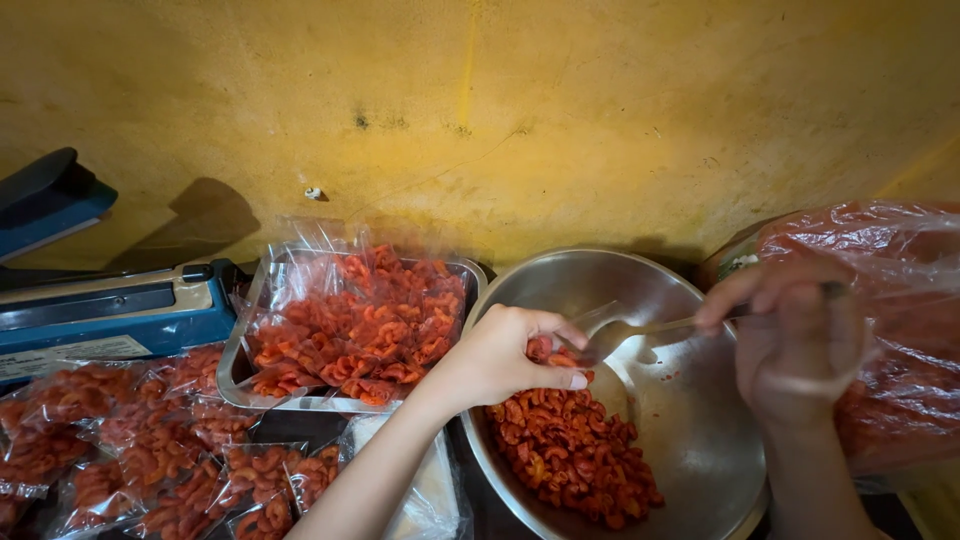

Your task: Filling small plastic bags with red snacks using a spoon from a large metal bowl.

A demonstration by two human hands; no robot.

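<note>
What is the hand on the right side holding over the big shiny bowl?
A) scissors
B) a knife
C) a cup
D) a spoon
D: the right hand grips a metal spoon whose scoop hangs over the steel bowl.

Left hand (505, 357), frame centre, fingers curled closed; right hand (795, 335), right of frame, fingers pinched shut, forearm rising from lower edge.

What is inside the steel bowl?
The steel bowl holds red curled snacks heaped at its left side and a spoon. The left hand hides some snacks.
</note>
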